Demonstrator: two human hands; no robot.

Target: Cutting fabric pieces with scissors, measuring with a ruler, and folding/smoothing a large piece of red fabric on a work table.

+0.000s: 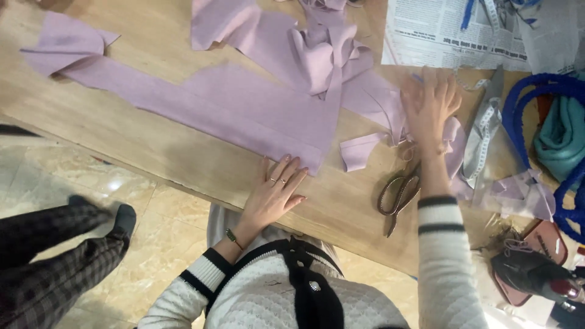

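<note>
A long piece of lilac fabric (231, 106) lies flat across the wooden table (158, 152), with bunched offcuts (329, 52) behind it. My left hand (275, 195) rests flat on the table at the fabric's near corner, fingers spread and tips touching its edge. My right hand (428, 108) is blurred, fingers spread, palm down over lilac scraps (365, 149) to the right. Large scissors (399, 195) lie on the table just below my right wrist, with nothing gripping them.
A white measuring tape (484, 131) lies right of my right hand. Newspaper (451, 33) covers the far right of the table. A blue-handled bag with teal cloth (557, 131) stands at the right edge. Another person's leg in checked trousers (55, 256) stands on the tiled floor, lower left.
</note>
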